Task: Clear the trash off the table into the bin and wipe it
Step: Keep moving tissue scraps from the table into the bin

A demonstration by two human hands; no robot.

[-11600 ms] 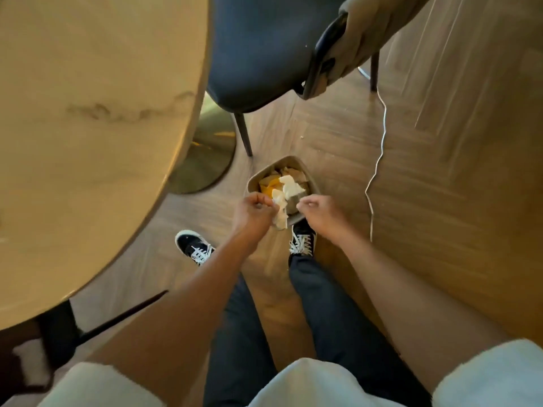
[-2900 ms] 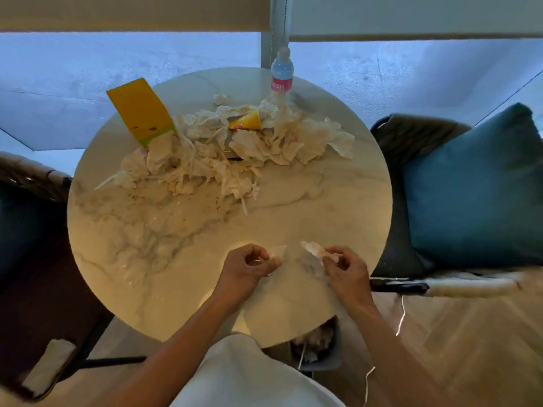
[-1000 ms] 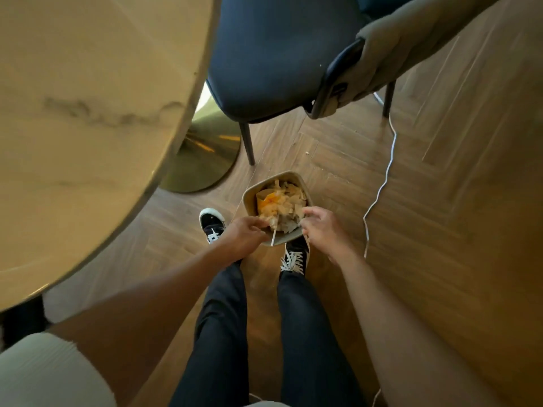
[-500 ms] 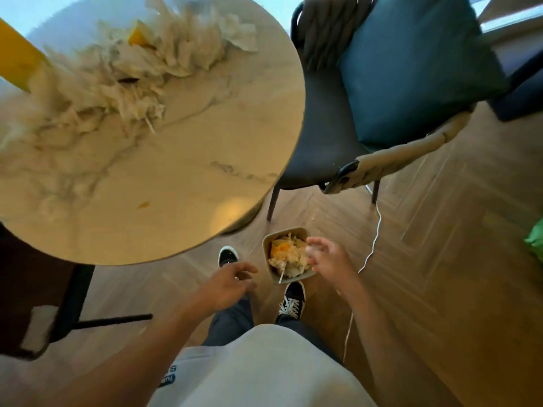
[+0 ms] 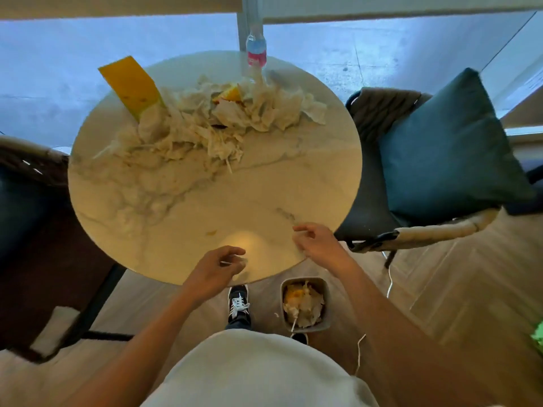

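Both hands hover over the near edge of the round table (image 5: 164,230), low in the frame; the left hand (image 5: 213,271) and right hand (image 5: 318,245) have loosely curled fingers and hold nothing. The bin (image 5: 305,306), full of paper scraps, sits on the floor below the right hand. A heap of crumpled paper trash (image 5: 217,121) covers the table's far side, upper centre

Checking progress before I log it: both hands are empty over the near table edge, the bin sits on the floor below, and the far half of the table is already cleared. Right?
Not quite. The head view shows the far half of the table still covered by the tissue pile. The rest stands: left hand and right hand are empty, and the bin is on the floor.
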